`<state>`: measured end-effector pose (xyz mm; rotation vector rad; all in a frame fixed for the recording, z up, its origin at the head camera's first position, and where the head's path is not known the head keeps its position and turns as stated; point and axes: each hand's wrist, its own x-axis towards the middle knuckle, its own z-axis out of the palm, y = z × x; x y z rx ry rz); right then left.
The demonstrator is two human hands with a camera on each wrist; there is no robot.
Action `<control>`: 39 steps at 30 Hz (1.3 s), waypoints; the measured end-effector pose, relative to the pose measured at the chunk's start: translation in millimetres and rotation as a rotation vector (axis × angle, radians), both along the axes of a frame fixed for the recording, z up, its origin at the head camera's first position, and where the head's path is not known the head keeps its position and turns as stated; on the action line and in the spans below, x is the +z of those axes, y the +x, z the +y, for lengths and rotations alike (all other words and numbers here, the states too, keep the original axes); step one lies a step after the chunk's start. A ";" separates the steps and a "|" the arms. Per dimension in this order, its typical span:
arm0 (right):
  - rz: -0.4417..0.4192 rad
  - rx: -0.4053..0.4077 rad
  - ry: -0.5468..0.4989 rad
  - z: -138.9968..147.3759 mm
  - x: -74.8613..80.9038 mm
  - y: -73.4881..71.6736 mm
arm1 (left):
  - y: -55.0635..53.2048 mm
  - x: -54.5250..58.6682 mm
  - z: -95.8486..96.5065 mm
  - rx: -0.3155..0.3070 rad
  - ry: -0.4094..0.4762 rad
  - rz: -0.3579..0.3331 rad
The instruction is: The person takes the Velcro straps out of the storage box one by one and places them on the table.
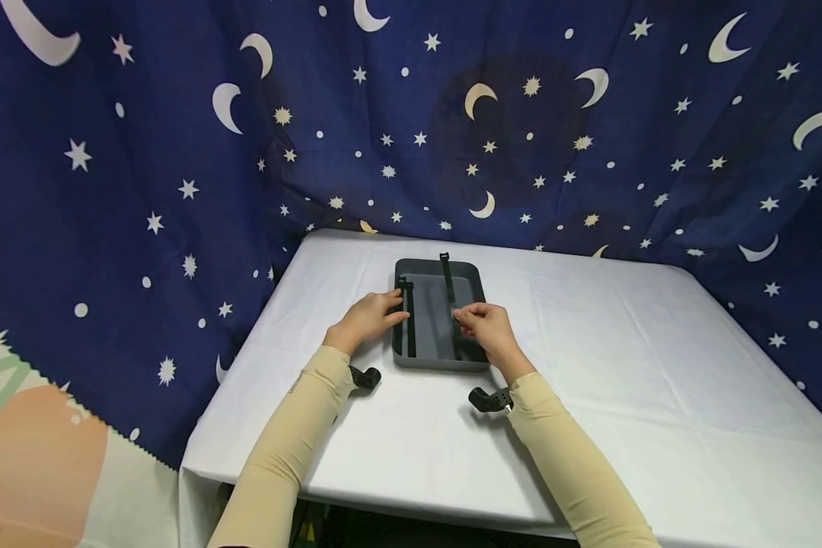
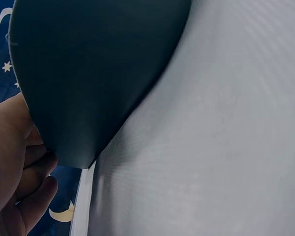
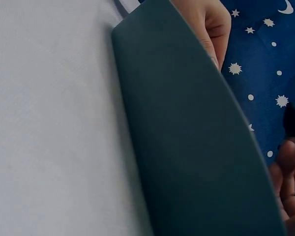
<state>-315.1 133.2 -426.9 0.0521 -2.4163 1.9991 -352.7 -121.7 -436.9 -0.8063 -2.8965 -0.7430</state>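
Leftmost, the left hand [image 1: 370,317] sits at the 9 o'clock side of a dark grey, shallow rectangular tray with rounded corners [image 1: 441,365], its fingers loosely spread over the wall, thumb apart from them; whether the thumb tip touches anything inside, I cannot tell. Just beside that thumb, at 3 o'clock from it, a flat black strap with a wider crosspiece at its head [image 1: 412,331] lies within the tray, long axis running 12 to 6 and head towards 12. Further right, a second flat black strap with a small squared end [image 1: 449,283] slants from 11 towards 5, its squared end overlapping the far rim in the head view. The right hand [image 1: 491,329] pinches this one partway along, fingertips narrowed together, coming in from 4 o'clock. It is clearly the nearer to that strap; the crosspiece strap lies at its 9 o'clock, closer to the left.
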 end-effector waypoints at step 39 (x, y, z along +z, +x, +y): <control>-0.007 -0.012 -0.017 12.0 7.4 2.0 | -0.3 -1.1 -0.2 -0.004 -0.004 -0.008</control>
